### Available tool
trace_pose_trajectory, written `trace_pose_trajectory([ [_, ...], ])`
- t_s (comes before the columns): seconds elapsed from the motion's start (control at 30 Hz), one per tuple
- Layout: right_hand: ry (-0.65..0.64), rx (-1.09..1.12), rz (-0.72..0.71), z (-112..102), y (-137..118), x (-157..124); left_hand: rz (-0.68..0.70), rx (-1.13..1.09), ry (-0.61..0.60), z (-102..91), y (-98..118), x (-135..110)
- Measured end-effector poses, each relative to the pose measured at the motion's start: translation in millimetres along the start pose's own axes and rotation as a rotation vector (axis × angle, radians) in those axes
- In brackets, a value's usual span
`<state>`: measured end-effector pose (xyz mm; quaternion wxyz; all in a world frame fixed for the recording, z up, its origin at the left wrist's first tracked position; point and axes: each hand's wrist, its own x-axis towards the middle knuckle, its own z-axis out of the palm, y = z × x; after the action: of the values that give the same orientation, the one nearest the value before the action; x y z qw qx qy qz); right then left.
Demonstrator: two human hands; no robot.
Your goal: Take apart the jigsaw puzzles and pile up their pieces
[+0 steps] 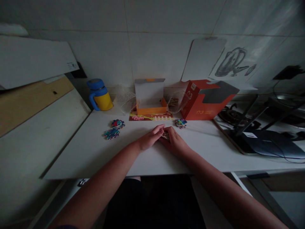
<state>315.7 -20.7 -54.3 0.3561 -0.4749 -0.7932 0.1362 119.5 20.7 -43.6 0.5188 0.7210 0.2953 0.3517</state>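
Between my two hands is a small stack of jigsaw puzzle pieces [165, 136], seen edge-on. My left hand [152, 137] closes on the stack from the left, and my right hand [175, 140] wraps it from the right. Both are near the middle of the white table. Just beyond my right hand lies a small pile of colourful puzzle pieces [181, 123]. Off to the left are two more stacks, an upper puzzle stack [117, 123] and a lower puzzle stack [111, 134]. My fingers hide part of the held pieces.
An open orange box [152, 109] stands at the back on a printed sheet [143, 117]. Clear plastic bags [125, 100] flank it. A blue-and-yellow flask [100, 95] is at left, a red box [202, 101] at right. Beyond that is a gas stove [231, 116].
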Motion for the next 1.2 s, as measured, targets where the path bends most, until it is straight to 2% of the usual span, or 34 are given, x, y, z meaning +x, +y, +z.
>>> trace_pose_trajectory([
  [0.07,-0.079,-0.014,0.059,-6.4,4.2,9.6,0.005,0.017,0.008,-6.9,0.8,2.5],
  [0.13,-0.170,-0.060,0.106,-13.0,6.8,24.5,0.029,0.098,0.103,-19.8,2.4,5.4],
  [0.2,-0.210,-0.089,0.119,-16.1,6.3,42.2,0.082,0.302,0.280,-39.6,5.3,6.5],
  [0.27,-0.176,-0.075,0.138,-12.9,2.7,58.5,0.124,0.612,0.458,-64.9,9.4,4.3],
  [0.3,-0.142,-0.053,0.166,-8.8,0.3,64.8,0.093,0.745,0.559,-78.4,11.5,1.8],
  [0.37,-0.059,0.016,0.250,2.3,-4.0,72.5,-0.082,0.977,0.753,-104.2,14.6,-5.5],
  [0.47,0.004,0.126,0.324,16.7,-6.2,71.9,-0.475,1.172,0.816,-132.1,15.1,-17.7],
  [0.57,-0.014,0.184,0.331,19.0,-2.9,64.4,-0.763,1.197,0.716,-143.8,12.5,-24.4],
  [0.63,-0.016,0.191,0.343,15.1,0.6,60.4,-0.829,1.207,0.607,-146.0,10.3,-24.5],
  [0.73,0.005,0.179,0.360,8.9,4.7,58.7,-0.851,1.235,0.479,-148.0,6.9,-21.1],
  [0.83,0.016,0.190,0.361,6.6,4.7,59.5,-0.815,1.277,0.413,-150.1,4.0,-17.9],
  [0.97,0.005,0.199,0.358,6.0,0.9,59.8,-0.700,1.341,0.329,-147.1,4.3,-15.4],
  [1.1,0.018,0.207,0.368,3.4,0.0,60.7,-0.590,1.322,0.254,-135.7,7.6,-13.8],
  [1.2,0.032,0.226,0.389,1.5,0.8,62.3,-0.440,1.226,0.188,-119.9,7.2,-11.9],
])
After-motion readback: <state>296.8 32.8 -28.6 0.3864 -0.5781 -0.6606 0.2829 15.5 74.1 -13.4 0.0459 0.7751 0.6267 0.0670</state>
